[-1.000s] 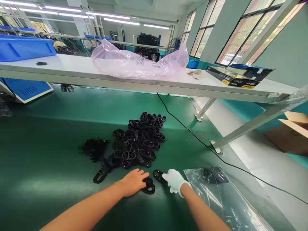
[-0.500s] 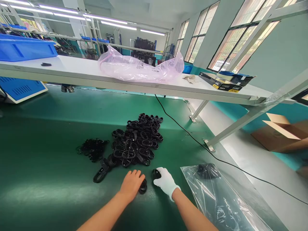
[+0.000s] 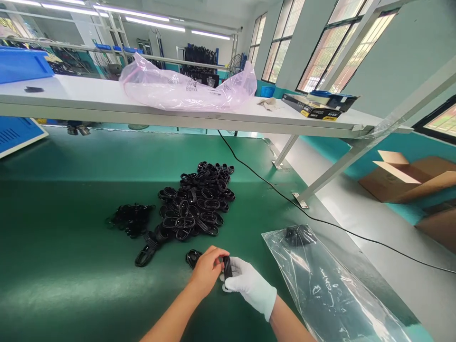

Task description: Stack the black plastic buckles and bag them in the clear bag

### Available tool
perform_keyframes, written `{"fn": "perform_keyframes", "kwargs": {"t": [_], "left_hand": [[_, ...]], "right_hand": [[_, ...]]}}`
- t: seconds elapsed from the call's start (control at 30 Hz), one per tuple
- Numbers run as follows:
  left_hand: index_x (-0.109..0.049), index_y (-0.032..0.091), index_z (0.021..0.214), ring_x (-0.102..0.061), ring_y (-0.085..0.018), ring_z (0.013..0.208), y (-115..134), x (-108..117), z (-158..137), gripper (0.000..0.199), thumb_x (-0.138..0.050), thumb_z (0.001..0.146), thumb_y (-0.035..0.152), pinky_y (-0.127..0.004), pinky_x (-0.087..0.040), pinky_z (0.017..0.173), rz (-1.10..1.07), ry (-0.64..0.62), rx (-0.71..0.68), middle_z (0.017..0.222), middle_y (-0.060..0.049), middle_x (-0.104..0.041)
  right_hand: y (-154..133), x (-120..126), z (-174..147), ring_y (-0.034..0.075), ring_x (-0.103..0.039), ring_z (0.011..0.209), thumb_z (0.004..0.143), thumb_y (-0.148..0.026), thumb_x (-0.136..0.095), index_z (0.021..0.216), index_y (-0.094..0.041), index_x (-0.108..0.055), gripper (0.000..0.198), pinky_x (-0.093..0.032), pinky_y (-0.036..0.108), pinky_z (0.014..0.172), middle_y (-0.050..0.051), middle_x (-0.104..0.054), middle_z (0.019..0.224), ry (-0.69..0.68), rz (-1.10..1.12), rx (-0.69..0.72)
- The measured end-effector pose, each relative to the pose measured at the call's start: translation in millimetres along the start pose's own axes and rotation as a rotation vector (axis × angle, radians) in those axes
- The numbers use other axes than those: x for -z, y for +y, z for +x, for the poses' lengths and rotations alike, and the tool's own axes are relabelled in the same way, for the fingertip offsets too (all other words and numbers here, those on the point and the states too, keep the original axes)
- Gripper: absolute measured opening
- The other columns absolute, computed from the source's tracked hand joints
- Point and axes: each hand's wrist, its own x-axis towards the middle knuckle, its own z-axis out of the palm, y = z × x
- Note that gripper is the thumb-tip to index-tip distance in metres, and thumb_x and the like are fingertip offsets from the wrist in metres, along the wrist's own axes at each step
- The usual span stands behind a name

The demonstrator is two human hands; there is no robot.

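Observation:
In front of me, my gloved right hand (image 3: 247, 282) holds a coiled black cable (image 3: 227, 267) upright between thumb and fingers. My bare left hand (image 3: 208, 267) meets it from the left, its fingertips closed on the coil's upper edge. Another black cable coil (image 3: 193, 258) lies on the green mat just left of my left hand, partly covered by it. Beyond my hands spreads a pile of black coiled cables (image 3: 199, 204). To its left sits a small heap of thin black bands or loops (image 3: 131, 219), too fine to make out.
A clear plastic bag (image 3: 331, 289) with something dark at its far end lies to the right. A black cord (image 3: 263, 179) crosses the green surface (image 3: 71, 256). Above the back runs a white shelf (image 3: 171, 116) bearing a pink plastic bag (image 3: 188, 90) and a blue bin (image 3: 23, 65).
My hands have come together around one coil, which was in my right hand. My left hand has let go of the other coil, now on the mat. The view has shifted right.

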Motion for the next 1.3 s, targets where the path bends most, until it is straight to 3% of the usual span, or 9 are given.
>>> {"fn": "perform_keyframes", "kwargs": {"t": [0.2,0.47,0.6,0.7,0.83,0.97,1.13,1.2,1.3], "left_hand": [[-0.064,0.024,0.089,-0.052,-0.011,0.072,3.3,1.0,6.4,0.043,-0.034,0.067,0.001,-0.022,-0.039,0.064,-0.029,0.014,-0.112,0.086,0.000,-0.056],[-0.066,0.021,0.081,-0.053,-0.013,0.075,-3.2,-14.2,10.7,0.033,-0.040,0.068,0.006,-0.024,-0.040,0.067,-0.245,0.121,-0.086,0.080,-0.001,-0.056],[-0.064,0.018,0.077,-0.052,-0.011,0.068,0.6,-7.8,11.3,0.011,-0.056,0.070,0.022,-0.023,-0.042,0.063,-0.571,0.153,0.055,0.074,0.000,-0.054],[-0.063,0.019,0.078,-0.047,-0.008,0.059,4.9,-2.4,11.4,0.014,-0.063,0.068,0.029,-0.020,-0.039,0.056,-0.710,0.154,0.134,0.067,0.003,-0.051],[-0.067,0.021,0.082,-0.053,-0.012,0.074,10.6,3.0,7.7,0.015,-0.057,0.072,0.027,-0.023,-0.043,0.067,-0.501,0.119,0.016,0.079,0.000,-0.057],[-0.056,0.024,0.114,-0.055,-0.016,0.092,17.4,14.9,-0.3,0.037,-0.044,0.079,0.029,-0.030,-0.044,0.081,-0.395,-0.001,0.069,0.109,-0.006,-0.058],[-0.058,0.025,0.110,-0.056,-0.020,0.091,34.8,24.1,-6.9,0.037,-0.047,0.074,0.025,-0.033,-0.043,0.081,-0.100,0.022,0.170,0.102,-0.004,-0.063],[-0.062,0.026,0.101,-0.057,-0.019,0.090,37.9,23.9,-6.8,0.035,-0.042,0.074,0.018,-0.034,-0.041,0.082,-0.021,0.083,0.155,0.096,-0.002,-0.065],[-0.063,0.025,0.101,-0.058,-0.018,0.088,32.5,22.0,-4.7,0.038,-0.036,0.075,0.017,-0.033,-0.043,0.082,-0.149,0.075,0.144,0.092,-0.002,-0.066]], "right_hand": [[-0.9,4.2,-0.2,0.020,-0.055,0.080,0.049,-0.010,-0.067,0.097,-0.015,-0.057,0.050,-0.043,0.035,0.072,0.003,-0.059,0.084,-0.012,-0.167,0.063],[2.2,4.5,2.1,0.020,-0.056,0.084,0.052,-0.008,-0.066,0.102,-0.017,-0.054,0.052,-0.044,0.037,0.078,0.003,-0.060,0.088,0.042,-0.184,0.135],[-16.2,0.5,-15.0,0.021,-0.054,0.088,0.063,-0.033,-0.069,0.108,-0.017,-0.053,0.051,-0.045,0.037,0.074,0.007,-0.057,0.097,-0.058,0.035,0.085],[-26.6,-2.0,-26.0,0.020,-0.056,0.086,0.071,-0.052,-0.059,0.109,-0.014,-0.052,0.054,-0.045,0.037,0.074,0.011,-0.056,0.098,-0.169,0.266,0.022],[-28.9,-11.4,-25.2,0.015,-0.057,0.072,0.063,-0.035,-0.069,0.092,-0.015,-0.053,0.039,-0.044,0.032,0.065,0.003,-0.053,0.082,-0.218,0.319,-0.042],[-27.3,-20.1,-19.2,0.012,-0.051,0.057,0.058,-0.017,-0.061,0.092,-0.018,-0.053,0.035,-0.040,0.027,0.052,-0.004,-0.047,0.065,0.098,0.027,-0.009],[-23.3,-27.0,-23.4,0.020,-0.052,0.095,0.062,-0.012,-0.053,0.114,-0.028,-0.051,0.055,-0.040,0.037,0.085,0.003,-0.057,0.101,0.365,-0.538,0.289],[-23.6,-27.2,-26.4,0.022,-0.050,0.100,0.063,-0.016,-0.057,0.118,-0.028,-0.048,0.057,-0.039,0.038,0.088,0.004,-0.055,0.107,0.322,-0.506,0.257],[-28.2,-20.8,-28.4,0.023,-0.055,0.091,0.069,-0.040,-0.060,0.117,-0.019,-0.046,0.053,-0.043,0.040,0.080,0.009,-0.057,0.101,0.189,-0.139,0.084]]}}
